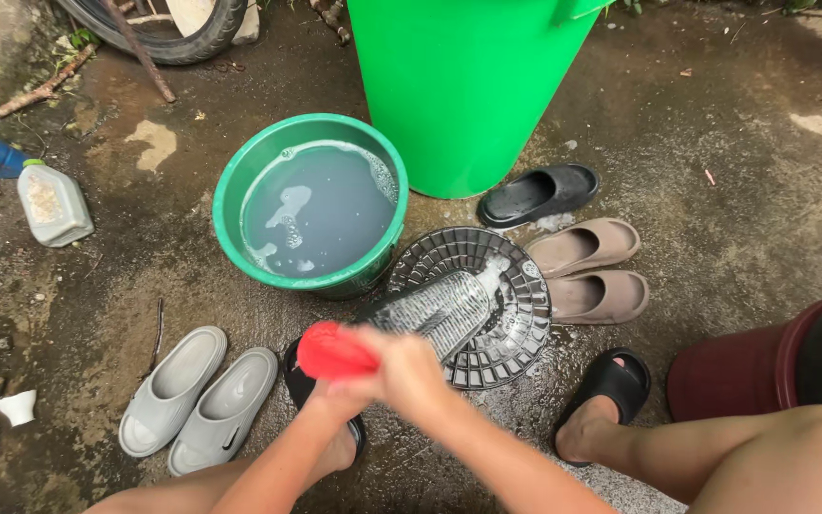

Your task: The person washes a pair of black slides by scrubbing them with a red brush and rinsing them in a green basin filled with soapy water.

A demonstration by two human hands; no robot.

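Grey foam slides pair (197,398) on the wet concrete ground (744,209), lower left. Green plastic basin of soapy water (313,205) just above. Both hands meet at centre: left hand (340,395) partly hidden, grip unclear; right hand (401,371) clamped on red scrub brush (333,352), beside soapy black slide (440,312) on round black slotted lid (487,305). Tan slides (587,268) right.

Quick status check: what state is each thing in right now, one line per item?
Left hand: closed around the red brush.
Right hand: beside the left, blurred; grip unclear.
Red brush: held at the soapy slipper's heel end.
Black slipper: sole up, lathered, lying on the basin.
Black basin: upside down, wet with suds.
Green bucket: holding soapy water.
Grey slippers: paired, upright.
Tan slippers: paired, upright.
Plastic bottle: lying down, capped.
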